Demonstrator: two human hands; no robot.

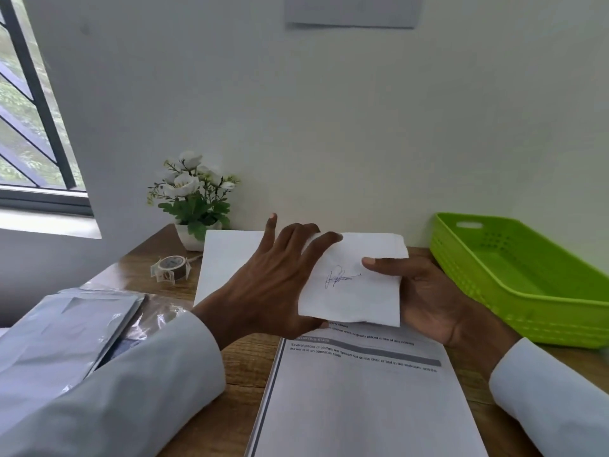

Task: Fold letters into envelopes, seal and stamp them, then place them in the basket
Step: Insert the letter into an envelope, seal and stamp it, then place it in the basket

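Two hands meet on one folded letter (354, 285) in the head view, held just above a printed sheet (359, 390) on the wooden desk (244, 364). The right hand (425, 301) cradles the letter from beneath, its thumb pressed on top near the right edge, so it pinches the paper. The left hand (270, 282) grips the letter's left edge: thumb underneath at the lower corner, fingers spread across the upper part, the little finger lifted clear. A pen signature shows on the face turned up.

Folded paper like this is light, thin and limp; I judge it will sag or spring open unless held at the edges, and a hard squeeze would crease it, so a thumb-and-finger pinch along the fold seems best.

Envelopes (69, 324) in clear wrapping lie at the left under the sleeve, a roll of patterned tape (171, 263) sits by a potted plant (194, 199), and the green basket (514, 311) stands at the right, with nothing seen inside.
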